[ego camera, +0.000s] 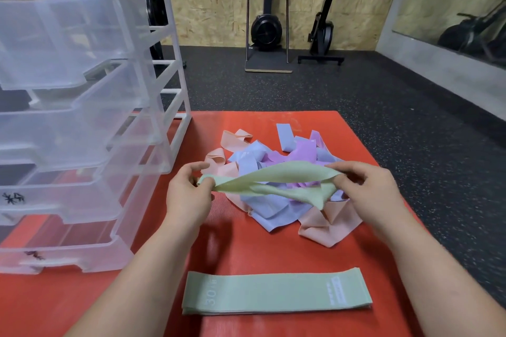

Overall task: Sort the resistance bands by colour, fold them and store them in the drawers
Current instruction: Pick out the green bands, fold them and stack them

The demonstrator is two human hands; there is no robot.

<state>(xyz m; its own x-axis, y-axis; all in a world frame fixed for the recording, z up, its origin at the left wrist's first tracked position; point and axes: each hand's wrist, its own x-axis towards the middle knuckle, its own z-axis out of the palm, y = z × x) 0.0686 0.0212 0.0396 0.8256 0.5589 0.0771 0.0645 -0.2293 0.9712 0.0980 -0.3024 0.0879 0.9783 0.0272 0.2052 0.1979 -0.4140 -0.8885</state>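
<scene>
Twist runs through green band (287, 170), ends pinched by left hand (189, 197) and right hand (369, 189) above pile (269, 216). Best flatten it before folding.

Twisted green band (273, 180) held above mixed pile (276, 172), flat green stack (276, 293) nearer

A gym: rowing machines (266, 25) (stood upright), speckled rubber floor (356, 96).

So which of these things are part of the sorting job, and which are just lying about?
Job: green band in left hand and right hand; stacked green bands; mixed band pile; clear drawer unit.
Lying about: red mat; exercise machines; mirror.
</scene>
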